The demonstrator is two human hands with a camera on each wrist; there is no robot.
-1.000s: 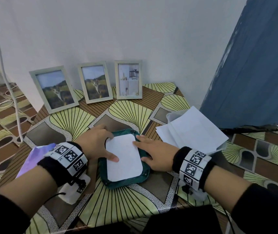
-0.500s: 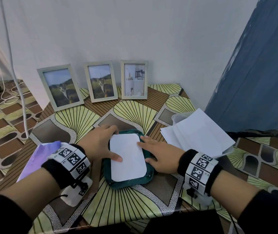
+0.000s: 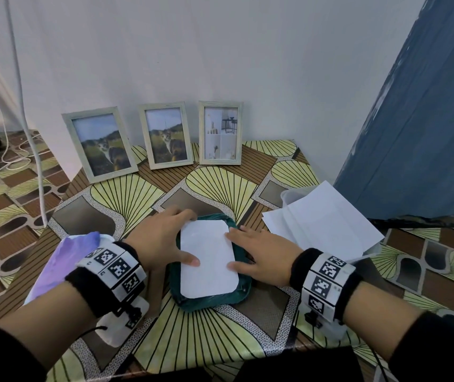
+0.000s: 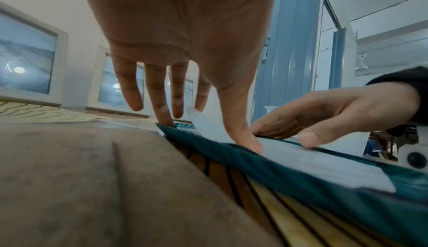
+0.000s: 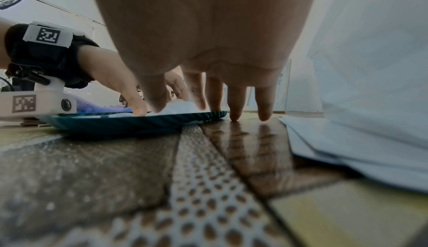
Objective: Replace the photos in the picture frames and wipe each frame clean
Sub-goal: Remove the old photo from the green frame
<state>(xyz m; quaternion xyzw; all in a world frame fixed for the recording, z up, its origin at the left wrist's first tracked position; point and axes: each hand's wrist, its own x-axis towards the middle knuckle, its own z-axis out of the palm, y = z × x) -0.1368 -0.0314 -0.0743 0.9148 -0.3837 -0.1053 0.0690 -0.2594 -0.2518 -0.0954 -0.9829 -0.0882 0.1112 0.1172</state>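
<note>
A white sheet (image 3: 206, 260) with rounded corners lies on a dark green cloth (image 3: 209, 301) at the table's middle. My left hand (image 3: 162, 238) rests at its left edge, fingers straight, with the thumb (image 4: 245, 137) pressing on the sheet (image 4: 324, 163). My right hand (image 3: 258, 257) touches the right edge with thumb and forefinger, while its other fingertips (image 5: 234, 115) stand on the table. Three pale picture frames lean on the wall: two with cat photos (image 3: 100, 144) (image 3: 166, 135), and one with a room collage (image 3: 220, 132).
A purple cloth (image 3: 60, 260) lies under my left wrist at the table's left side. Loose white papers (image 3: 322, 224) lie over a clear plastic tub (image 3: 289, 194) on the right. A blue panel (image 3: 413, 119) stands to the right, and white cables (image 3: 19, 106) hang on the left.
Both hands stay on the sheet in the same places. Only the head view has shifted slightly.
</note>
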